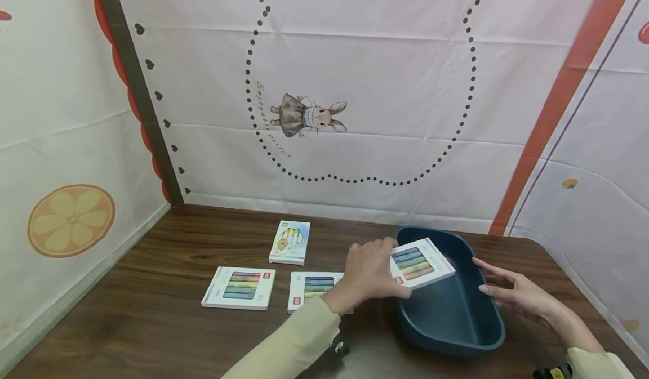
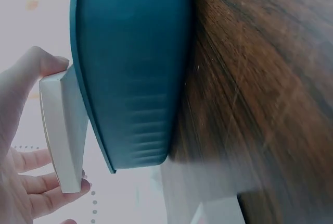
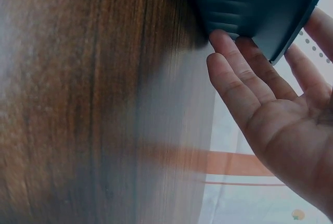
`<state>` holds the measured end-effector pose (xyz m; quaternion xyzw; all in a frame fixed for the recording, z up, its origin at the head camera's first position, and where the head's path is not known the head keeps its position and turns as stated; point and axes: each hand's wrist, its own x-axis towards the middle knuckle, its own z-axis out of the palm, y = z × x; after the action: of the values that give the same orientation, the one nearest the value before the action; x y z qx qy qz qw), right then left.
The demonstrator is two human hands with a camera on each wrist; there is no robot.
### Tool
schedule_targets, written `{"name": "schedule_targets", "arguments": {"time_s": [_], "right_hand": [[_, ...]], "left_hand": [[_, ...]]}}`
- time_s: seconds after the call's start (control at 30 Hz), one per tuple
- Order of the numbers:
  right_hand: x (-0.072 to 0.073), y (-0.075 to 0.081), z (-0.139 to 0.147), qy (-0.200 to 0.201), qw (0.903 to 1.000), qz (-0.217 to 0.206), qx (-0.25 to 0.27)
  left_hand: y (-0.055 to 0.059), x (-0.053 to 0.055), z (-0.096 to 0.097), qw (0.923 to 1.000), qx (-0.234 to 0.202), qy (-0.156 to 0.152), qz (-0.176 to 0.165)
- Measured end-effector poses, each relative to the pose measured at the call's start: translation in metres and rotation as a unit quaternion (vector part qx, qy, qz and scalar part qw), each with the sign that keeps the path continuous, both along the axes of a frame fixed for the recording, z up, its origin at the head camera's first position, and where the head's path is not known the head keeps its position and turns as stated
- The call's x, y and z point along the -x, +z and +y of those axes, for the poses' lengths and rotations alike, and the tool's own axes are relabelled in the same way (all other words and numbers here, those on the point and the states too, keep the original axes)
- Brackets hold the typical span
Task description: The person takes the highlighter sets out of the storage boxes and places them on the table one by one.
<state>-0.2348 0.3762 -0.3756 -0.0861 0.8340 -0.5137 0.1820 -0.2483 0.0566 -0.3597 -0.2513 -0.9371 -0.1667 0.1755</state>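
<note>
My left hand (image 1: 372, 271) grips a flat white marker box (image 1: 422, 262) by its edges, thumb on one side and fingers on the other. Through the box's window show thick coloured sticks in a row. It is tilted over the left rim of a dark blue plastic bin (image 1: 456, 317), and in the left wrist view the marker box (image 2: 65, 130) overlaps that rim. With fingers extended, my right hand (image 1: 522, 294) touches the bin's right side; in the right wrist view its fingertips (image 3: 221, 39) lie along the ribbed outer wall. The bin's visible floor is bare.
Left of the bin, a similar white box (image 1: 311, 286) lies partly behind my left forearm. Another windowed box (image 1: 239, 288) lies farther left, and a box with a printed picture (image 1: 290, 242) behind them. A white patterned cloth (image 1: 385, 103) walls the brown wooden table (image 1: 152, 289).
</note>
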Motion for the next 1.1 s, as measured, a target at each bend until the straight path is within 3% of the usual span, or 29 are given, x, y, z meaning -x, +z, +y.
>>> {"name": "schedule_targets", "arguments": {"time_s": [0.5, 0.77, 1.1], "right_hand": [[0.001, 0.001, 0.002, 0.008, 1.0000, -0.002, 0.004], [0.000, 0.000, 0.002, 0.014, 0.9999, 0.000, 0.007], [-0.001, 0.001, 0.000, 0.009, 0.9998, -0.015, -0.001]], "left_hand": [[0.000, -0.003, -0.033, 0.9992, -0.018, 0.031, -0.014], [-0.003, 0.000, -0.052, 0.9998, -0.010, 0.017, -0.006], [0.001, 0.006, -0.070, 0.9995, -0.006, -0.014, -0.027]]}}
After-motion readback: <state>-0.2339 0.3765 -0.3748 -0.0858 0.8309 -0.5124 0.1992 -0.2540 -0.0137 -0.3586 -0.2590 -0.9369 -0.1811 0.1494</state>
